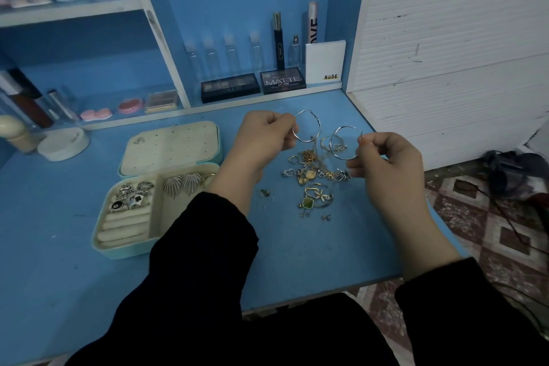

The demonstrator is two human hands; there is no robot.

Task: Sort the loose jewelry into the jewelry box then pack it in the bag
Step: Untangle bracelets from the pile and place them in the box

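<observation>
Above a blue desk [297,261], at 12 o'clock, two thin silver hoop earrings are held up, ring faces turned toward the camera. The left hoop [319,127] is pinched by the left hand [261,137], and the right hoop [346,127] by the right hand [386,160]. Beneath them, a loose jewelry pile [312,173] is strung from 12 toward 6 o'clock. At 9 o'clock the jewelry box [118,252] lies open, its lid folded back toward 12.

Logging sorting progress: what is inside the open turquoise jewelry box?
Silver rings sit in the cream ring rolls of the turquoise jewelry box; two silver shell-shaped earrings lie in the side compartment. The black left sleeve covers that compartment's near part, hiding anything there.
</observation>
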